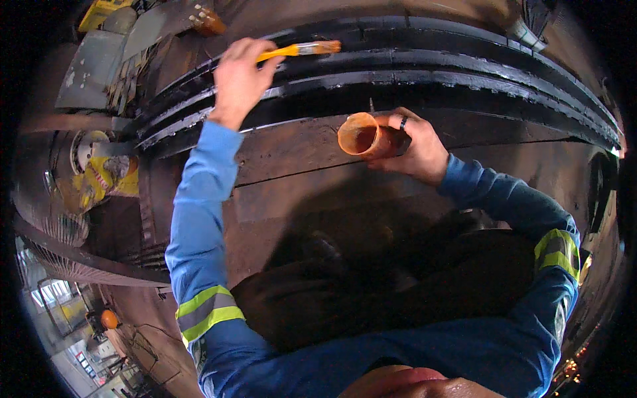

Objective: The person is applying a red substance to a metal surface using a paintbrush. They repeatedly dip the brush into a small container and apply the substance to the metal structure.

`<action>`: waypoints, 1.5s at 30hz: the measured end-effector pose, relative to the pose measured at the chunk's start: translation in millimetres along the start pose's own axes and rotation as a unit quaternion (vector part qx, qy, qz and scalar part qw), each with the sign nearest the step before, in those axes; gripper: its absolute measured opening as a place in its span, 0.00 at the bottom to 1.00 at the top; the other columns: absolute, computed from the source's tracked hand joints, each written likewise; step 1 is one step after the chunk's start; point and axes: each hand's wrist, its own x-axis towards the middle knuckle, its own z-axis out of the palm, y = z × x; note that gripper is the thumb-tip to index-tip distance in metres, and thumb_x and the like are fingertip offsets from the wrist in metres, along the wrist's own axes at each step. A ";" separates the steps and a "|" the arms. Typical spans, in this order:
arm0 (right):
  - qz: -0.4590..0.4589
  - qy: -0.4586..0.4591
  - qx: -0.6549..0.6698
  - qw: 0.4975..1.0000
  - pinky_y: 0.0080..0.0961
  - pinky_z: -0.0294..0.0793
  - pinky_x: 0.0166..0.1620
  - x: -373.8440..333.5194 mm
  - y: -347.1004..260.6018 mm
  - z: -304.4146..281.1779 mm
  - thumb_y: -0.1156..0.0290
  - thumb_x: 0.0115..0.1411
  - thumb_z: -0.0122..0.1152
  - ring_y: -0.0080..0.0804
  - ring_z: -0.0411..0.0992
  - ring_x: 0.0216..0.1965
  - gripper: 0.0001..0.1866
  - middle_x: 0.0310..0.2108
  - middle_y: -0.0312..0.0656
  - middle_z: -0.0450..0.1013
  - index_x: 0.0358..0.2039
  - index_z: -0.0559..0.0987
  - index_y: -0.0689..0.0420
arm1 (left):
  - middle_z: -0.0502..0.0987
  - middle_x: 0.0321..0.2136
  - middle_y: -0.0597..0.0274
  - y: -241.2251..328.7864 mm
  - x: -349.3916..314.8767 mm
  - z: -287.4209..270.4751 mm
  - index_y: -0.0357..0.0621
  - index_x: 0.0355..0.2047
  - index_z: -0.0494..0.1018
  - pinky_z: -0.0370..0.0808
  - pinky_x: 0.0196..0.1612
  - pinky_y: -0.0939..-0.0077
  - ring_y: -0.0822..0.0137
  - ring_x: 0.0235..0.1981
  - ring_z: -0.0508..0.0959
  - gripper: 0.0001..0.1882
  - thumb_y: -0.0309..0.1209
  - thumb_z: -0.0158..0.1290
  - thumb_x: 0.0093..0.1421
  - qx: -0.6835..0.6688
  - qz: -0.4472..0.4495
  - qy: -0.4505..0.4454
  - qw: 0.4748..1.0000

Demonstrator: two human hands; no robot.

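Note:
My left hand [242, 74] grips the yellow handle of a paintbrush [298, 49]. The brush lies nearly level, its orange-stained tip pointing right over long black metal bars [398, 60] with a wet-looking shine; whether the bristles touch them I cannot tell. On the near side of the bars, my right hand [419, 146] is wrapped round an orange cup [359, 134], a dark ring on one finger. The cup tilts with its mouth toward the left and me, showing a reddish-brown inside. How much it contains is hard to make out.
Left of the bars lie grey metal plates [91, 69] and a yellow cloth-like item [99, 180] beside a large round drum-like part [50, 192]. A container with several brushes [208, 22] stands at the far left. Another pale container [527, 34] is at the far right.

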 end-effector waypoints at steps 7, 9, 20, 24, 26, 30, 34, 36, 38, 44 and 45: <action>-0.009 0.000 0.023 1.000 0.27 0.77 0.41 6.7 -7.0 7.8 0.69 0.37 0.81 0.35 0.74 0.39 0.34 0.40 0.42 0.73 0.49 0.79 0.54 | 0.79 0.32 0.53 -44.6 -13.3 -24.0 0.40 0.31 0.78 0.76 0.40 0.66 0.53 0.36 0.80 0.11 0.32 0.66 0.51 -0.009 -0.104 -0.088 0.991; -0.024 0.005 0.012 1.000 0.27 0.77 0.40 5.8 -1.9 7.6 0.69 0.38 0.81 0.36 0.74 0.39 0.33 0.39 0.42 0.73 0.48 0.79 0.54 | 0.79 0.31 0.53 -65.9 -32.8 -38.7 0.39 0.31 0.78 0.77 0.40 0.67 0.53 0.35 0.81 0.12 0.31 0.67 0.50 0.001 -0.142 -0.084 0.986; -0.021 -0.005 0.002 1.000 0.28 0.77 0.41 4.8 -0.3 4.9 0.69 0.37 0.81 0.36 0.74 0.40 0.34 0.40 0.43 0.72 0.49 0.78 0.55 | 0.78 0.32 0.55 -25.2 0.4 -4.3 0.41 0.30 0.78 0.75 0.42 0.64 0.53 0.38 0.78 0.11 0.33 0.66 0.50 0.013 -0.002 -0.033 0.999; -0.013 -0.013 0.004 1.000 0.28 0.77 0.42 5.0 -5.2 2.1 0.69 0.38 0.81 0.37 0.74 0.41 0.34 0.41 0.43 0.72 0.49 0.78 0.55 | 0.78 0.31 0.55 -42.4 -17.7 -25.7 0.41 0.30 0.78 0.76 0.40 0.65 0.53 0.36 0.79 0.11 0.32 0.66 0.50 0.038 -0.056 -0.072 0.995; -0.010 -0.012 -0.001 1.000 0.28 0.77 0.43 3.9 -5.7 0.6 0.69 0.38 0.81 0.37 0.74 0.41 0.34 0.41 0.43 0.73 0.49 0.78 0.56 | 0.79 0.30 0.55 -42.5 -27.0 -39.4 0.41 0.31 0.79 0.76 0.40 0.66 0.54 0.35 0.80 0.11 0.31 0.67 0.49 0.044 -0.123 -0.059 0.990; 0.002 -0.013 0.018 1.000 0.29 0.76 0.43 3.5 -2.7 4.3 0.69 0.38 0.81 0.37 0.74 0.41 0.34 0.41 0.43 0.73 0.49 0.78 0.56 | 0.80 0.31 0.56 -31.5 -12.8 -35.6 0.42 0.31 0.79 0.77 0.39 0.67 0.57 0.35 0.81 0.10 0.30 0.67 0.49 0.002 -0.035 0.020 0.999; -0.037 -0.017 0.020 0.999 0.29 0.77 0.43 7.5 1.7 10.0 0.69 0.38 0.80 0.37 0.74 0.41 0.33 0.41 0.43 0.73 0.48 0.78 0.56 | 0.79 0.31 0.56 -9.9 14.4 -7.1 0.41 0.31 0.78 0.76 0.40 0.65 0.53 0.36 0.79 0.11 0.33 0.66 0.51 0.045 0.015 0.003 0.999; -0.037 -0.019 0.021 0.999 0.30 0.77 0.43 9.1 -3.9 7.9 0.69 0.38 0.80 0.37 0.74 0.42 0.33 0.41 0.43 0.73 0.48 0.78 0.56 | 0.79 0.32 0.56 -24.3 8.0 -12.9 0.41 0.31 0.78 0.76 0.41 0.65 0.54 0.37 0.79 0.11 0.33 0.66 0.51 0.018 -0.014 -0.008 1.000; -0.024 -0.015 0.023 0.999 0.30 0.77 0.44 7.3 -8.4 4.4 0.69 0.38 0.80 0.38 0.74 0.42 0.33 0.42 0.43 0.73 0.49 0.78 0.56 | 0.79 0.31 0.56 -42.0 -12.9 -27.5 0.41 0.30 0.79 0.77 0.40 0.67 0.55 0.36 0.80 0.10 0.30 0.67 0.49 -0.009 -0.118 -0.017 0.993; -0.020 -0.007 0.015 1.000 0.30 0.77 0.42 2.6 -0.6 4.9 0.69 0.38 0.81 0.38 0.74 0.42 0.34 0.42 0.43 0.73 0.49 0.78 0.54 | 0.79 0.30 0.57 -14.7 -4.3 -34.2 0.42 0.29 0.79 0.76 0.41 0.65 0.55 0.35 0.79 0.10 0.31 0.67 0.48 0.031 0.017 0.036 0.999; -0.025 -0.010 0.011 1.000 0.30 0.78 0.41 3.3 -0.5 6.4 0.69 0.38 0.81 0.37 0.74 0.42 0.34 0.42 0.43 0.73 0.49 0.78 0.54 | 0.78 0.29 0.58 -7.0 2.3 -22.9 0.43 0.29 0.79 0.75 0.41 0.64 0.54 0.35 0.79 0.10 0.31 0.67 0.49 0.038 0.036 0.024 0.998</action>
